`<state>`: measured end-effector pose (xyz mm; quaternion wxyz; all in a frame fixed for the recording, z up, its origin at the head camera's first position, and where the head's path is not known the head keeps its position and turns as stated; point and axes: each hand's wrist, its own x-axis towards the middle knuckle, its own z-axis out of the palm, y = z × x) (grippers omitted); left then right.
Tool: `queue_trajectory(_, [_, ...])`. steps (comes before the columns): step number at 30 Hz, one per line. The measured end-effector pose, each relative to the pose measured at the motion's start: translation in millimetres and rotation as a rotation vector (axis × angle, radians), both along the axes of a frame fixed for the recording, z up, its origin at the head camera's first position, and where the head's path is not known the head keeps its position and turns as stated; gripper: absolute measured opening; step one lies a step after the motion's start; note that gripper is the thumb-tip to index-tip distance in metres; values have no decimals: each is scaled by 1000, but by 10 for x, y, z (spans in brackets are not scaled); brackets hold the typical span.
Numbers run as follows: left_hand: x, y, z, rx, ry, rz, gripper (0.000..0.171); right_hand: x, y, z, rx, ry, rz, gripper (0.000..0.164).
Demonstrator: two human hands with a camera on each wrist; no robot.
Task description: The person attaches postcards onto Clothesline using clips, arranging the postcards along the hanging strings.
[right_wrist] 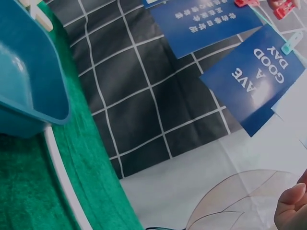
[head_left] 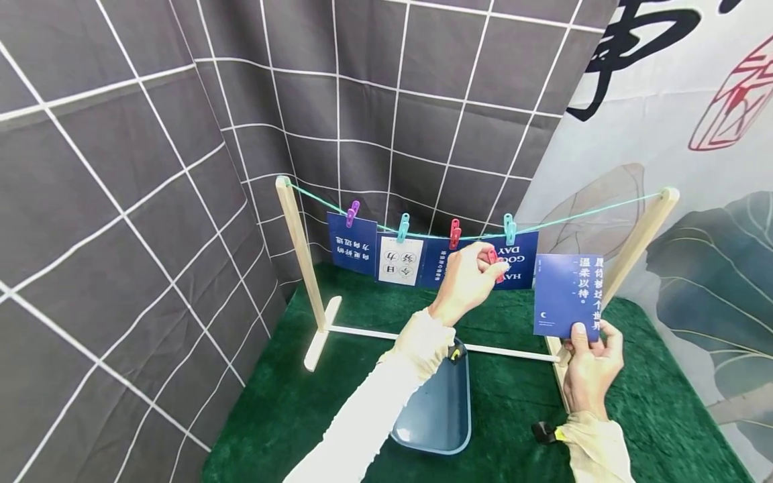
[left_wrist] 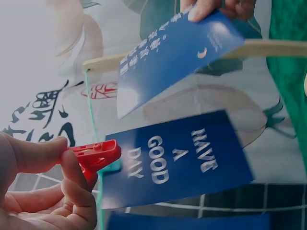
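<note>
My left hand [head_left: 465, 276] pinches a red clothespin [left_wrist: 98, 154] between thumb and fingers, just below the green string. Beside it hangs a blue "HAVE A GOOD DAY" card [left_wrist: 168, 160], held to the string by a light blue clothespin [head_left: 510, 228]. To the right, my right hand [head_left: 593, 367] holds another blue card [head_left: 561, 295] upright by its lower edge, thumb in front. White characters and a small moon mark that card; its top lies below the string in the head view. In the right wrist view, only part of the right hand [right_wrist: 290, 206] shows.
Two wooden posts [head_left: 302, 255] carry the green string [head_left: 574, 219]. Further left hang a blue card [head_left: 352, 245], a white-panelled card [head_left: 400, 260] and a partly hidden blue card. A blue bin [head_left: 443, 409] stands on the green cloth [head_left: 513, 416], below my left forearm.
</note>
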<state>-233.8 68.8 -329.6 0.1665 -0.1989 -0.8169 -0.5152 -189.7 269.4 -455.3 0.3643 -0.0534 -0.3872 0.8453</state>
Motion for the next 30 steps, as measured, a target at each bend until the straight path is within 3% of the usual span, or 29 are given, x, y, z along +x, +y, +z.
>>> queue_trajectory(10, [-93,125,257,-39,13,-5,27,-59,44,60,27,-7,-19,32])
queue_trajectory(15, [-125,185,303,-37,20,-21,25,-104,45,84,19,-2,-24,32])
queue_trajectory(30, [-231,301,458,-4,-21,25,22,-250,60,139,55,20,-52,28])
